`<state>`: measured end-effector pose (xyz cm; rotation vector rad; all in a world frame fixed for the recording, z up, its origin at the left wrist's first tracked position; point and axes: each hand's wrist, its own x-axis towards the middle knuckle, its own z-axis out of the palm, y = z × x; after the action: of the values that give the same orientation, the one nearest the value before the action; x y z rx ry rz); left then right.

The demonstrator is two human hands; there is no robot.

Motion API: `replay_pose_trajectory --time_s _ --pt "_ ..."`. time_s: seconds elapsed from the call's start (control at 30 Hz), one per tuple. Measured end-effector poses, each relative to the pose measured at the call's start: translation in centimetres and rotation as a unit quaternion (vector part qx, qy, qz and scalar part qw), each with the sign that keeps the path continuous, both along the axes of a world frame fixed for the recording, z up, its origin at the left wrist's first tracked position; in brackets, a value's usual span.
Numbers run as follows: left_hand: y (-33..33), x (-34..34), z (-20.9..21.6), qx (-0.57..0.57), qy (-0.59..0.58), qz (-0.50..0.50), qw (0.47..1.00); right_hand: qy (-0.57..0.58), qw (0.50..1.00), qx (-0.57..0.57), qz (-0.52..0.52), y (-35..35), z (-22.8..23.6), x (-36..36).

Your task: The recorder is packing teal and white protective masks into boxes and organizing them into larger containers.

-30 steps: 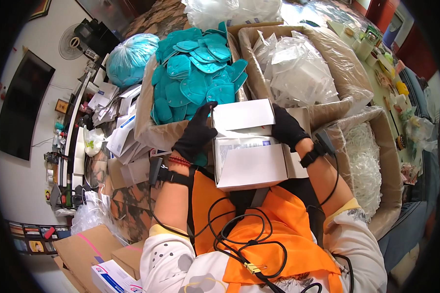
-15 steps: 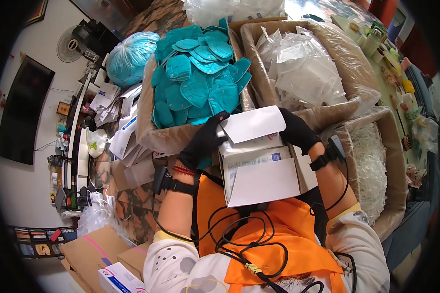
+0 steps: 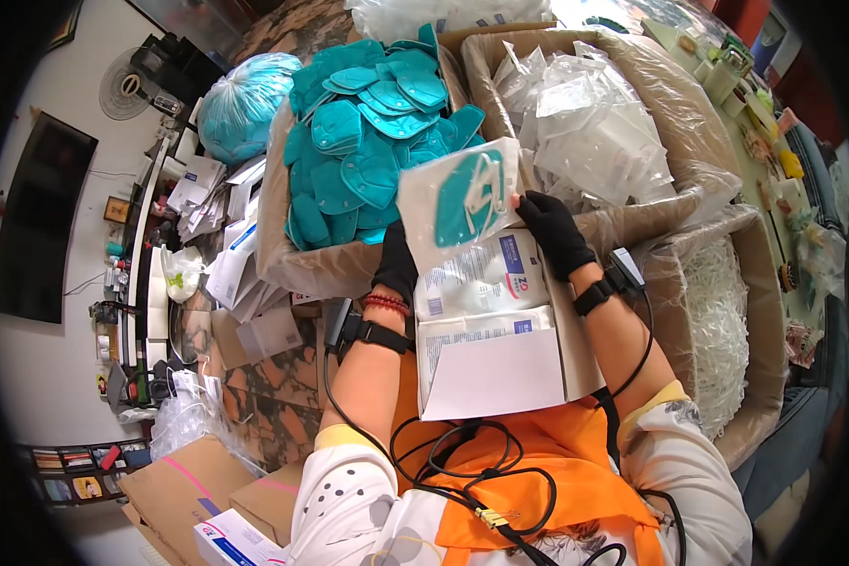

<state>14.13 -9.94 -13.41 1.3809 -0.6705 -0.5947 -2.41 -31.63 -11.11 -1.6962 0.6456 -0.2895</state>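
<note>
The big brown cardboard carton heaped with loose teal face masks [image 3: 368, 141] stands just beyond the open white cardboard box of flat sealed packets [image 3: 495, 349] resting on the person's lap. Above that box both black-gloved hands pinch a clear plastic pouch with one teal mask inside [image 3: 460, 200]: left hand [image 3: 398, 264] on its lower edge, right hand [image 3: 552, 231] at its right side. The slick pouch could slip from the gloves, or catch on the box's raised flap and crumple

glossy plastic pouch [image 3: 459, 200], matt cardboard box [image 3: 500, 363]
</note>
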Motion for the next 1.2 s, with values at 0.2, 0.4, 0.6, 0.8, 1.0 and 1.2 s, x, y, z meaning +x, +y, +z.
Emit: replay_pose_trajectory --time_s 0.2,0.4,0.6,0.8,1.0,1.2 --pt "-1.8 0.9 1.1 -0.246 0.346 -0.155 0.892 -0.184 0.978 0.084 -0.055 0.6 0.8 0.9" --pt "-1.7 1.1 -0.5 -0.174 0.222 -0.108 0.953 -0.140 0.984 -0.108 0.035 -0.3 -0.7 0.9" --pt "-0.3 0.9 -2.4 -0.037 0.022 -0.054 0.998 -0.062 0.994 -0.086 -0.008 -0.1 -0.5 -0.2" --pt "3.3 -0.1 -1.6 0.086 -0.303 0.036 0.949 -0.226 0.972 -0.056 -0.025 2.7 1.8 -1.5" --pt "8.2 -9.2 9.5 0.170 -0.338 0.240 0.894 -0.142 0.973 -0.169 -0.075 3.7 2.6 -8.7" --pt "10.7 -16.3 13.2 0.245 -0.403 0.025 0.881 -0.203 0.950 -0.233 -0.044 6.1 5.0 -8.6"
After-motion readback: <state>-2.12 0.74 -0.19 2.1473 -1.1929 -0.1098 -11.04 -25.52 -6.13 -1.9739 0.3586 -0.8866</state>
